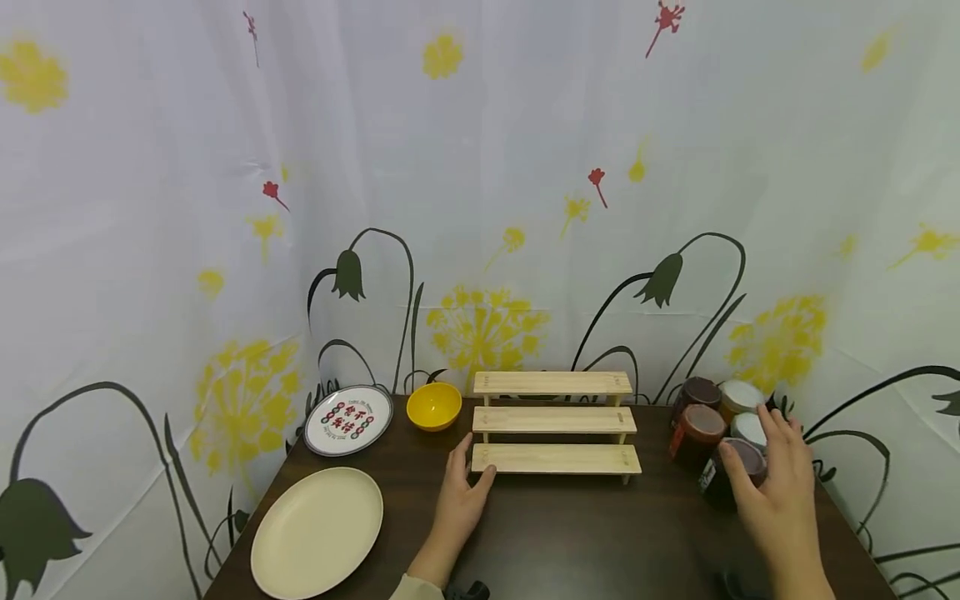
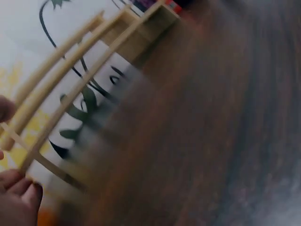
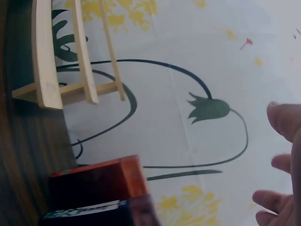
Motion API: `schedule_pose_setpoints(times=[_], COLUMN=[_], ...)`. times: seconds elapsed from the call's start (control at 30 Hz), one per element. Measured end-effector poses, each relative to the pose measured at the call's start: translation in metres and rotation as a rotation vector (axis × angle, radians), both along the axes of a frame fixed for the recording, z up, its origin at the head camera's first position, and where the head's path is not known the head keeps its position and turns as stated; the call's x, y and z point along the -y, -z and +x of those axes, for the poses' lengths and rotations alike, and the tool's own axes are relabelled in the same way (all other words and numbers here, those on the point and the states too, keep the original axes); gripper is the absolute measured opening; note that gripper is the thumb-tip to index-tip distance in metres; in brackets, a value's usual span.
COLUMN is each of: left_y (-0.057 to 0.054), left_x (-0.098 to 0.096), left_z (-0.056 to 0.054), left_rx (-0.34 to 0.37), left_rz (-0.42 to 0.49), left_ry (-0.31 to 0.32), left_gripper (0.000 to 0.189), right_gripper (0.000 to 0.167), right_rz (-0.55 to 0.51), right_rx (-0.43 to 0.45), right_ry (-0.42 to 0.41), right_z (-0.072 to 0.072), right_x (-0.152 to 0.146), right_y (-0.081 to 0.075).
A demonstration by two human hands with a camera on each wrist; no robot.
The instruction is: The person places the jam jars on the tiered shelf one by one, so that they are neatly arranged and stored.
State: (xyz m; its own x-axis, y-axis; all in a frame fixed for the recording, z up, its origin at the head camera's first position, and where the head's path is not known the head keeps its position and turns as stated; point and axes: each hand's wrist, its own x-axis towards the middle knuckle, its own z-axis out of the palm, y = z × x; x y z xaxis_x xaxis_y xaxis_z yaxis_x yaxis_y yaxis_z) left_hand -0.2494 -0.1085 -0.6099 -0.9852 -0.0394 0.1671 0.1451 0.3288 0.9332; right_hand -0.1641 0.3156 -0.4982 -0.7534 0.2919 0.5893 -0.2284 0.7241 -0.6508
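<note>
A three-step wooden rack stands at the back middle of the table. My left hand is at its left end, thumb and forefinger apart by the lowest step. In the left wrist view the fingertips meet the end of the steps; whether they press on it I cannot tell. Several lidded jars stand clustered at the right: a red-lidded jar, a dark jar with a grey lid, and white-lidded jars. My right hand hovers beside the dark jar, fingers spread, holding nothing.
At the left lie an oval cream plate and, behind it, a white plate with red writing. A yellow bowl sits left of the rack. A flower-print curtain hangs behind the dark table.
</note>
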Motion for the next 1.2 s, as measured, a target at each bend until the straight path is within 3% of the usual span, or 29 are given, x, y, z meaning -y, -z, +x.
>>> schedule_pose_setpoints(times=[0.13,0.33,0.47,0.57,0.73,0.87,1.0,1.2], left_y=[0.009,0.01,0.009,0.011,0.011,0.011,0.014,0.011], left_x=[0.004,0.006,0.008,0.008,0.008,0.006,0.005,0.006], left_z=[-0.003,-0.013,-0.019,-0.022,-0.022,-0.021,-0.018,-0.017], left_rx=[0.037,0.082,0.084,0.091,0.096,0.088,0.105,0.107], left_rz=[0.054,0.095,0.127,0.136,0.118,0.088,0.069,0.074], left_ry=[0.025,0.035,0.058,0.075,0.089,0.106,0.109,0.077], left_gripper=[0.077,0.076,0.075,0.073,0.073,0.077,0.078,0.08], right_gripper=[0.076,0.066,0.05,0.038,0.034,0.034,0.035,0.067], right_rz=[-0.161,-0.521,-0.795,-0.923,-0.961,-1.078,-1.125,-0.962], right_rx=[0.008,0.033,0.029,-0.011,0.028,0.075,0.12,0.295], right_ry=[0.102,0.244,0.233,0.183,0.037,-0.087,-0.071,-0.02], right_z=[0.005,0.007,0.003,-0.001,-0.007,-0.004,-0.002,-0.009], right_x=[0.003,0.004,-0.003,-0.009,-0.02,-0.033,-0.038,-0.034], right_y=[0.007,0.023,0.046,0.063,0.092,0.115,0.125,0.118])
